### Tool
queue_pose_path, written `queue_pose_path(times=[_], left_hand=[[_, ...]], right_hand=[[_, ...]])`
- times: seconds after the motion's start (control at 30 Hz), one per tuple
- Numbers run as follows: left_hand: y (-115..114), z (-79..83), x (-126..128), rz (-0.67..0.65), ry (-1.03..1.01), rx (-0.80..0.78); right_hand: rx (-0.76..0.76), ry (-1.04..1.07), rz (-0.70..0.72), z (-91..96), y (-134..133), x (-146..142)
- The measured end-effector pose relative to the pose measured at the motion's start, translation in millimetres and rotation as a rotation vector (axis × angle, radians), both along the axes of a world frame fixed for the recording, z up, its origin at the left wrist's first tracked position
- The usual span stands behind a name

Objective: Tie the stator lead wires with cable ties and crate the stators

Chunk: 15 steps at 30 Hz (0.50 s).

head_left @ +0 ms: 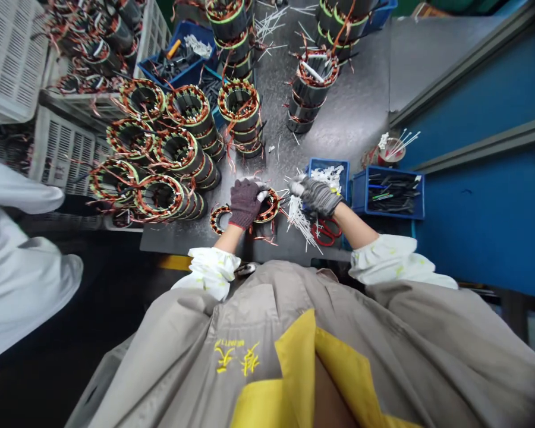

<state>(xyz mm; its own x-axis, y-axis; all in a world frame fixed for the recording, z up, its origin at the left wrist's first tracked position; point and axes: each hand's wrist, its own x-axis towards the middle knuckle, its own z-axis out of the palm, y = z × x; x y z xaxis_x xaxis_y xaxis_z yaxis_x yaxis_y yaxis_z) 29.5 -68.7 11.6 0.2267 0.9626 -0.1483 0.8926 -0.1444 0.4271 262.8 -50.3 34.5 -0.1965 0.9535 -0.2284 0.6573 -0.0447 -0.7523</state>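
Note:
My left hand [244, 203], in a dark purple knit glove with pale fingertips, is closed over the left side of a motor stator [274, 206] wound with copper wire. The glove hides part of the stator. A second copper-wound ring [220, 219] lies just left of that wrist. My right hand [320, 194], in a grey knit glove, has its fingers pressed together at the far end of a pile of thin white sticks [300, 221]. Thin white strands poke out by its fingertips; whether they are held is unclear. Red-handled scissors [325, 232] lie below the right wrist.
Stacked stators [160, 196] fill the left of the table, with more stacks at the back. Blue bins hold white pieces [332, 176] and dark strips [390, 193]. A cup [390, 156] holds white sticks. Crates [66, 142] and a person's white sleeve [18, 187] are at left.

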Motion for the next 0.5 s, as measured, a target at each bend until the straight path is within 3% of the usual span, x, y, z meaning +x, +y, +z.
queue_pose_path(times=[0.1,0.13,0.2,0.33,0.43,0.5], left_hand=[[-1.8,-2.1,2.6,0.041,0.037,0.002],[-2.5,-3.4,3.4,0.052,0.044,0.005],[-4.2,-5.9,4.6,0.063,0.034,0.020],[-5.7,-8.7,3.8,0.066,-0.028,0.048],[-3.3,-10.5,1.5,0.067,-0.070,0.023],[-1.1,-12.7,0.3,0.062,-0.090,0.015]], right_hand=[[-0.041,-0.377,0.356,18.3,-11.5,-12.1],[-0.028,-0.510,0.393,22.7,-15.7,-19.3],[-0.012,-0.652,0.335,26.4,-23.2,-31.5],[-0.078,-0.457,0.153,14.5,-30.5,-26.3],[-0.111,-0.176,0.107,0.6,-31.9,-9.5],[-0.066,-0.136,0.085,-7.6,-32.8,-7.8]])
